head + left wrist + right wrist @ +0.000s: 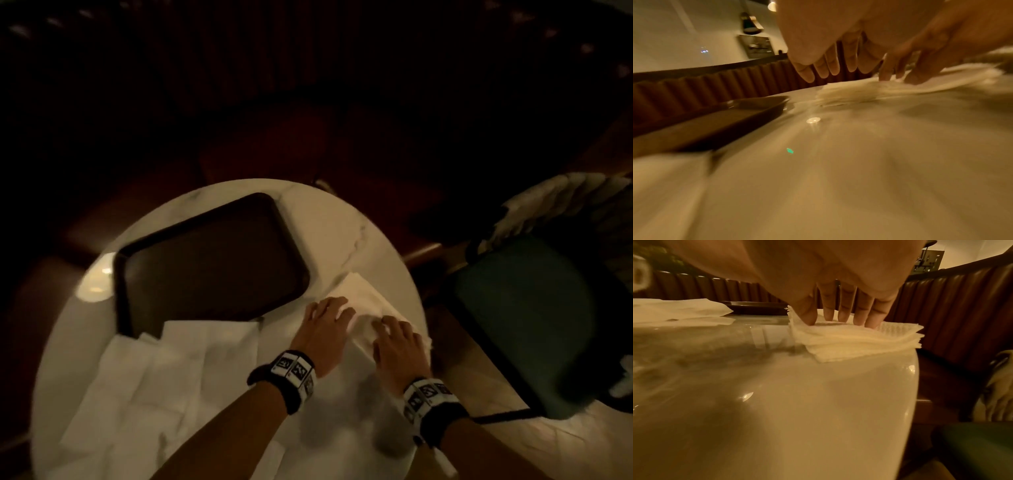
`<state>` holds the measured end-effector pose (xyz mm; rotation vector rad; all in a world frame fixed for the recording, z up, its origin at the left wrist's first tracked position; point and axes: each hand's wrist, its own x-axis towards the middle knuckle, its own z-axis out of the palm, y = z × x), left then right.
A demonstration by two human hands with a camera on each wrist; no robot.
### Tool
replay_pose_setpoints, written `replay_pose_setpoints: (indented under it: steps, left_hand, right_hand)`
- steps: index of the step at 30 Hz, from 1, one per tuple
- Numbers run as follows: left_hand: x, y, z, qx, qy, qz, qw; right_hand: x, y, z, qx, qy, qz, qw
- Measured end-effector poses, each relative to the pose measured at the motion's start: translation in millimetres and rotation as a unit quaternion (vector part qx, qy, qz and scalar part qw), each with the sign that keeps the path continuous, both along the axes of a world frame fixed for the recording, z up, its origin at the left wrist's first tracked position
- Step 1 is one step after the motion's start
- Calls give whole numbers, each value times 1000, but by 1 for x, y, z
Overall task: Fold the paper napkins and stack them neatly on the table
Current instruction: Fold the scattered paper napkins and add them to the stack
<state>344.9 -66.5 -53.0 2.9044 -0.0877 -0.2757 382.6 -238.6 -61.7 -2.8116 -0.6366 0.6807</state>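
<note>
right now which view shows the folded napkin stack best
The right wrist view: the folded napkin stack sits sharp, layers visible, right hand fingertips on it. The left wrist view blurs it; the head view half hides it under both hands.

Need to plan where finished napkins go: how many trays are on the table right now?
1. A dark rectangular tray lies on the far left part of the round marble table, beyond the unfolded napkins. Nothing visible lies in it.

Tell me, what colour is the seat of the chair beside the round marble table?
Dark teal green seat of the chair, framed in black; the head view shows it best.
</note>
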Motion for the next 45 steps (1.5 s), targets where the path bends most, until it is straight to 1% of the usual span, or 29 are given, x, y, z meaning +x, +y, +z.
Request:
replay_pose_setpoints:
  steps: [3,6,7,9,11,14,15,17,18,20,22,24,25,27,28,29,31,34,35,36,37,39,41,43,45]
  left_hand:
    - [-67,19,8,-44,-20,81,996]
    - [-155,40,10,-52,9,184,981]
    - [-185,47,9,-54,26,237,970]
    - [-241,59,6,-60,41,346,935]
    - [-288,67,6,-63,37,426,902]
    - [-343,73,4,-65,54,488,869]
    - [-356,73,3,-65,58,505,859]
    - [-378,71,2,-67,64,541,836]
    - [-387,69,2,-75,63,565,819]
    - [-403,68,0,-85,51,609,787]
    - [-414,68,-6,-100,53,627,771]
    - [-416,71,-9,-113,57,621,774]
    - [-414,75,-7,-118,48,617,777]
    - [-409,91,-2,-116,22,606,787]
    - [-408,101,0,-106,16,597,795]
    - [-408,113,1,-93,20,587,804]
    - [-411,135,2,-64,36,564,822]
    - [-420,156,-2,-35,70,512,855]
    - [-423,159,-4,-25,79,496,864]
    - [-424,161,-5,-17,84,484,871]
    - [-424,163,-6,-11,88,477,874]
    - [-420,168,-7,-1,91,467,880]
    - [-415,171,-3,2,88,461,883]
    - [-410,174,2,-3,73,462,884]
    - [-405,178,9,-11,53,463,885]
  right_hand:
    - [-5,-1,4,19,-9,-5,1000]
    - [-25,12,13,42,-52,2,998]
    - [-34,19,16,52,-63,20,996]
    - [-59,35,22,65,-59,76,993]
    - [-84,55,22,81,-53,146,984]
    - [-127,86,20,123,-34,263,956]
    - [-142,95,21,120,-12,303,945]
    - [-171,113,24,108,-11,367,924]
    - [-186,119,25,114,-19,389,914]
    - [-214,130,31,100,31,410,906]
    - [-236,130,26,72,51,420,903]
    - [-250,129,25,69,57,413,907]
    - [-255,126,24,78,58,410,907]
    - [-261,119,25,59,60,410,908]
    - [-261,115,26,38,53,405,912]
    - [-259,110,24,35,38,397,917]
    - [-254,98,26,43,38,372,927]
    - [-240,80,18,18,1,374,927]
    - [-235,76,21,16,0,364,931]
    - [-231,69,19,-2,34,348,937]
    - [-227,63,16,-24,44,340,939]
    - [-223,53,6,-42,34,332,942]
    - [-222,49,9,-37,33,326,944]
    - [-220,46,3,-26,16,306,952]
    - [-226,57,23,-11,-1,318,948]
